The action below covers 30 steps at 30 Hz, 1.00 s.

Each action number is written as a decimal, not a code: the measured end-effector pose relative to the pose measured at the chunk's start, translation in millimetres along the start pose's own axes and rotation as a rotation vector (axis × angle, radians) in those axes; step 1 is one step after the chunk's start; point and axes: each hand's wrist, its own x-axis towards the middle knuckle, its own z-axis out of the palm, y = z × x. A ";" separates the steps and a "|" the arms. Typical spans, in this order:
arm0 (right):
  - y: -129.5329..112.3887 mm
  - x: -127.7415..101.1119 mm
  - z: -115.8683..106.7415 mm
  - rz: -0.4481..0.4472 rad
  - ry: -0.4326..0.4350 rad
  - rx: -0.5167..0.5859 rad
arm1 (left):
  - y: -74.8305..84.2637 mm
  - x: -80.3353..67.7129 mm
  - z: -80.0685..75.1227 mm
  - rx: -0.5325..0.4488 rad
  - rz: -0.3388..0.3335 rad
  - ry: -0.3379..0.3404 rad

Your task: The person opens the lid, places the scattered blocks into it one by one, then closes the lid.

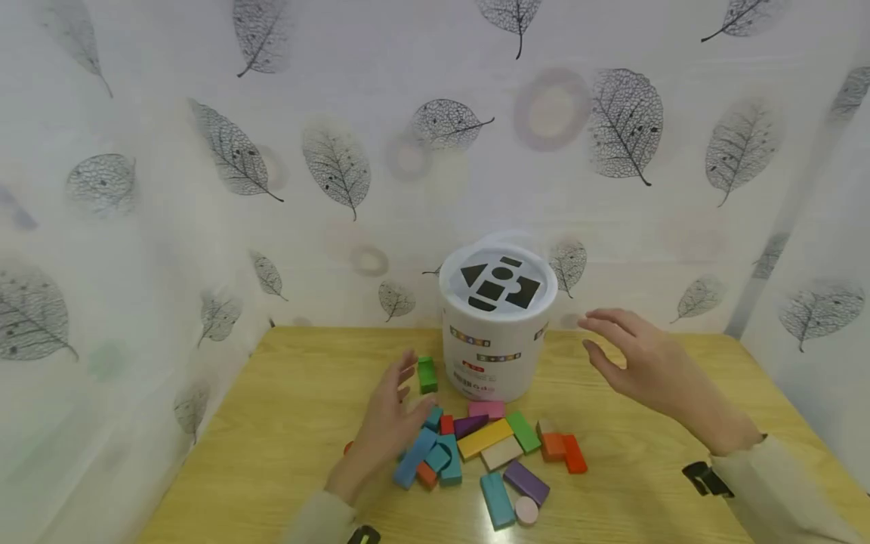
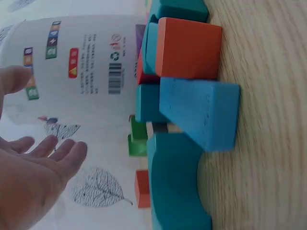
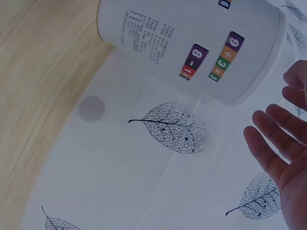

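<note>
A white bucket (image 1: 491, 355) with a shape-sorter lid (image 1: 499, 279) stands upright at the back of the table. My left hand (image 1: 387, 419) hovers with relaxed fingers over the left side of a block pile, holding nothing. Close by it lie a blue block (image 1: 414, 458), a teal arch block (image 1: 450, 462) and a green block (image 1: 427, 375); in the left wrist view the blue block (image 2: 201, 112) sits beside an orange block (image 2: 189, 48). To the right of the bucket, my right hand (image 1: 639, 366) is raised, its fingers loosely bent and nothing in them.
In front of the bucket lie a yellow block (image 1: 485, 439), a purple block (image 1: 526, 483), a red block (image 1: 575, 454) and a pink round block (image 1: 526, 511). Behind the wooden table (image 1: 646, 468) hangs a leaf-patterned curtain (image 1: 381, 60), which also lines both sides.
</note>
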 end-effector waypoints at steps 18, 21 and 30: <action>30.1 65.1 15.9 0.012 0.037 0.069 | 20.8 43.8 48.7 -0.102 -0.103 -0.055; 32.7 70.6 21.3 0.026 0.056 0.082 | 20.6 50.4 53.7 -0.096 -0.094 -0.060; 42.9 96.7 42.3 0.070 0.021 0.155 | 22.3 67.8 61.4 -0.205 -0.073 -0.055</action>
